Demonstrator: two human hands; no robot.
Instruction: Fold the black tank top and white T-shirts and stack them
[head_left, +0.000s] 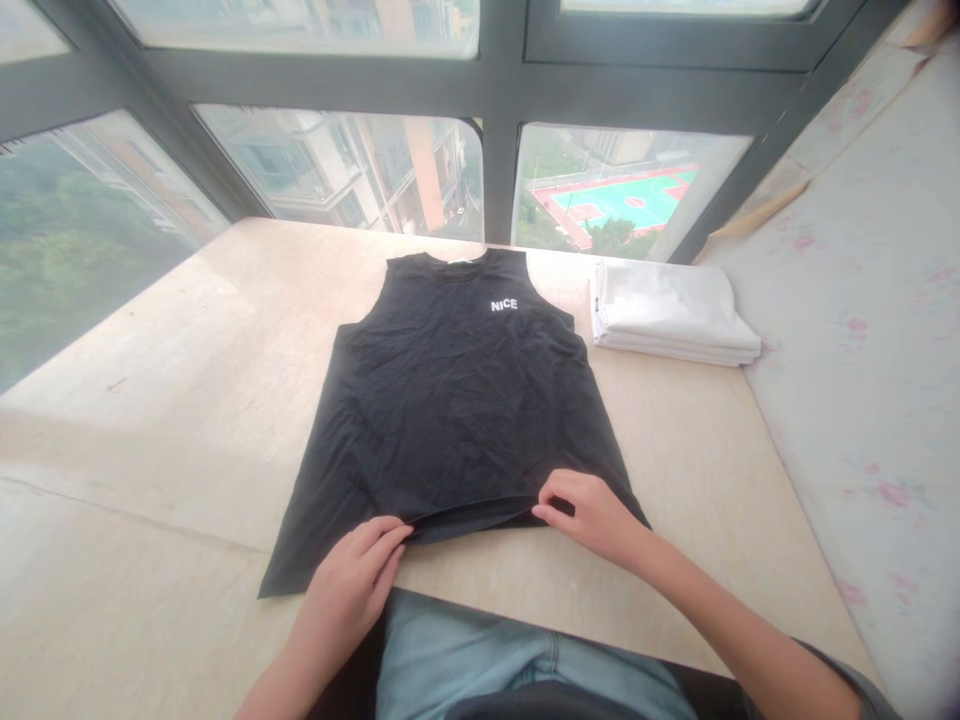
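A black sleeveless shirt (465, 400) with white "NICE" lettering lies spread out, its neck toward the window and its hem toward me. My left hand (361, 562) pinches the hem left of its middle. Farther right, my right hand (581, 508) holds the same hem between thumb and fingers. Between the two hands the hem is lifted a little and gapes, showing the inside of the cloth. Fine wrinkles run across the front of the shirt. Both lower corners rest on the pale surface.
A stack of folded white cloth (671, 310) sits right of the shirt, near a wall with flowered covering (862, 330). Grey window frames (495, 90) border the far side of the beige tabletop (187, 400). The table's near edge is close to my lap.
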